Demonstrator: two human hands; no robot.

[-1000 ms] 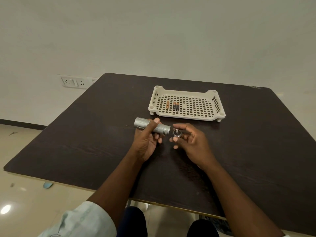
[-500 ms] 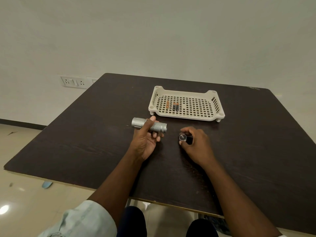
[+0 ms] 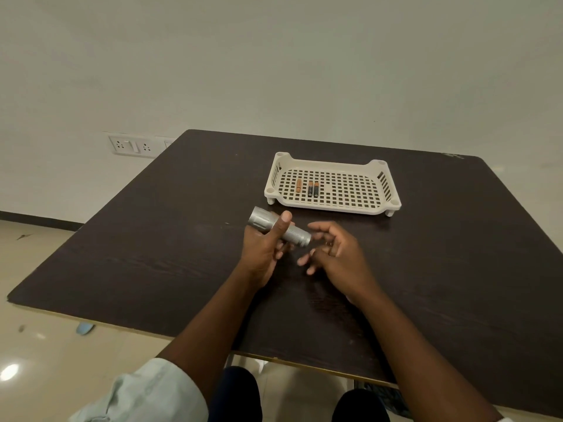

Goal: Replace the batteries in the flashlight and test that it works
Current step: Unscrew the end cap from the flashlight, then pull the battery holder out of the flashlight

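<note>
A dark wood-grain tabletop fills most of the view, with a pale wall behind it and a switch-and-socket plate on that wall just past the tabletop's far left corner. Cream floor tiles show to the left and below the near edge.

Toward the far middle of the tabletop stands a cream plastic tray with a perforated floor and short feet. In its left part lie three small batteries: one orange one on the left, a little apart from two dark ones with orange ends that lie side by side, touching or nearly so.

Nearer than the tray, the left hand holds the silver flashlight, thumb laid over the barrel and fingers curled beneath it. The flashlight is lifted above the tabletop and tilted, its wider head up and to the left, its knurled tail end down and to the right. That tail end looks open, though the view is too small to be sure.

The right hand hovers just beside the tail end, fingers loosely spread and relaxed, gripping nothing visible. A pale rolled sleeve covers the left upper arm.
</note>
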